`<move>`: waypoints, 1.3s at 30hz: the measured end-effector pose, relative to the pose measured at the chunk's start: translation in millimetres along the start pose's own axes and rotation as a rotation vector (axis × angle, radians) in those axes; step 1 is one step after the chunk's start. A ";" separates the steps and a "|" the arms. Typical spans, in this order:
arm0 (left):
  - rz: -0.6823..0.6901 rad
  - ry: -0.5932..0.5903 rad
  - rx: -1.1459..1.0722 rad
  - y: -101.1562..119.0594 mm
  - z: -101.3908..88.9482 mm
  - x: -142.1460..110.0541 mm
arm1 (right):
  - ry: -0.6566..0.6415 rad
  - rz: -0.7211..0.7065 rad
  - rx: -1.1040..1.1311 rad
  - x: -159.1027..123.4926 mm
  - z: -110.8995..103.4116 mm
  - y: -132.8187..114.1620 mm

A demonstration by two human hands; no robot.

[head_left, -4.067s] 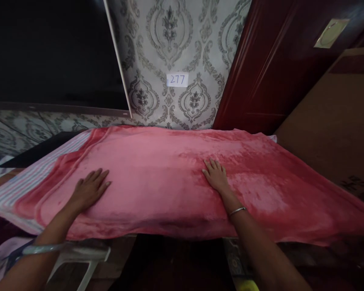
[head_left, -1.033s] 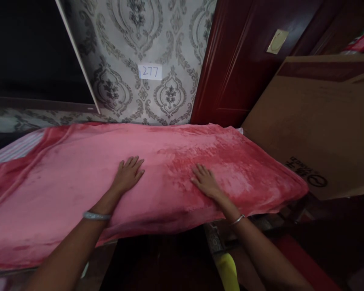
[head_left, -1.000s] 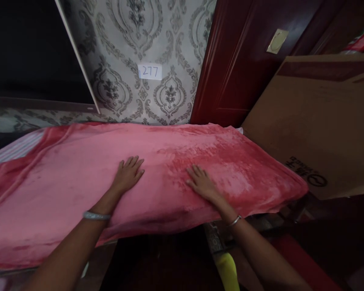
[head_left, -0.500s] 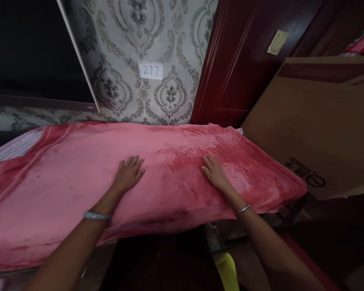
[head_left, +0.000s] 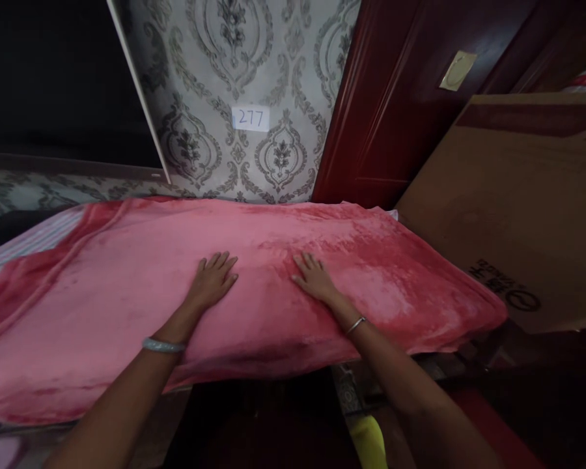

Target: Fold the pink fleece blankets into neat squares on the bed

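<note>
A pink plush blanket (head_left: 141,280) lies spread over a long table or bench, its pile shaded darker red towards the right. My left hand (head_left: 212,280) rests flat on its middle, palm down with fingers spread. To the right of it, my right hand (head_left: 315,277) also lies palm down on the blanket, fingers stretched out and a little apart. Neither hand grips the cloth. A pale bangle (head_left: 163,345) circles my left wrist, and a thin silver bracelet (head_left: 355,325) is on my right. At the left end a striped cloth (head_left: 39,240) shows from under the blanket.
A large cardboard box (head_left: 522,195) stands against the right end of the blanket. Behind are a patterned wall with a paper label (head_left: 251,118) reading 277, a dark red door (head_left: 395,98) and a black screen (head_left: 63,85). Something yellow (head_left: 368,443) hangs below the front edge.
My right hand has slid left across the blanket, closer to my left hand. The left hand stays at nearly the same spot. The view has shifted slightly.
</note>
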State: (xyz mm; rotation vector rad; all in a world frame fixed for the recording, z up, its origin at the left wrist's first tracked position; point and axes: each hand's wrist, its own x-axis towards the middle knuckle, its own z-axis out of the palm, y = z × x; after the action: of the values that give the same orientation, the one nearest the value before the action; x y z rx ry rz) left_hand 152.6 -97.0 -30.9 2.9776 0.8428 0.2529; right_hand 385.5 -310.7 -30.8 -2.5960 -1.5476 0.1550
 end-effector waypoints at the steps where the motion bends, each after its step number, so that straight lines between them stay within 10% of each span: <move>1: -0.002 -0.004 0.000 0.4 -0.6 -0.3 | -0.006 -0.084 0.013 -1.4 1.8 -13.7; 8: -0.008 0.009 -0.003 0.7 -0.1 -0.8 | -0.102 -0.593 0.147 -60.9 7.8 -80.2; 14: 0.011 0.036 -0.023 -1.4 3.1 0.0 | -0.175 -0.793 0.378 -95.8 -2.3 -77.9; 21: 0.017 0.046 -0.043 -4.1 6.6 1.1 | 0.220 -0.058 0.247 -31.3 -6.5 38.4; 26: 0.012 0.047 -0.048 -4.4 7.2 0.7 | 0.123 0.347 -0.005 -13.4 4.2 88.2; 39: -0.048 0.157 -0.177 -15.0 15.7 2.1 | 0.014 -0.189 0.025 28.8 4.8 -46.4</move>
State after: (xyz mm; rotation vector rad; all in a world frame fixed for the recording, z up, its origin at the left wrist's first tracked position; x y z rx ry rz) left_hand 149.3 -83.0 -47.2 2.7976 0.8548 0.5363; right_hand 358.1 -263.3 -29.4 -2.4097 -1.7617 0.1378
